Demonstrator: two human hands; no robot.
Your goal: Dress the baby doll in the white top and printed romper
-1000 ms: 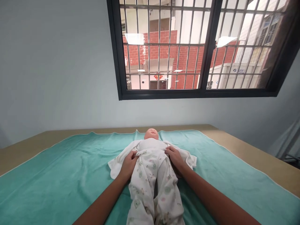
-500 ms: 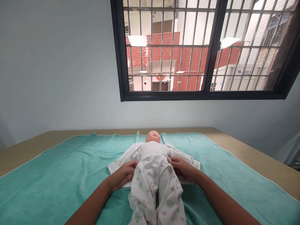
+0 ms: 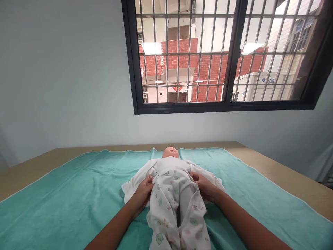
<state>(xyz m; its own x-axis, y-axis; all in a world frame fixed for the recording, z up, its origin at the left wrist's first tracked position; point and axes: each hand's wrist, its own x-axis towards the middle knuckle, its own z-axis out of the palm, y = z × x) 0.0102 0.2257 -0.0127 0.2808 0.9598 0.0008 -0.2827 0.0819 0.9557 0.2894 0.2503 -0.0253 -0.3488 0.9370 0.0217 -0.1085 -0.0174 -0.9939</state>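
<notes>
A baby doll lies on its back on a teal blanket, head toward the window. It wears white printed trousers, and an open white top is spread beneath it. My left hand grips the trousers' waistband at the doll's left side as I see it. My right hand grips the waistband on the other side. Both hands have their fingers curled into the cloth.
The blanket covers a wide tan table that runs to a pale wall. A barred, black-framed window is above, with red brick buildings outside. A grey curtain hangs at the far right.
Both hands slid the trousers' waistband a little up the doll's body, toward its chest. The camera view shifted slightly.
</notes>
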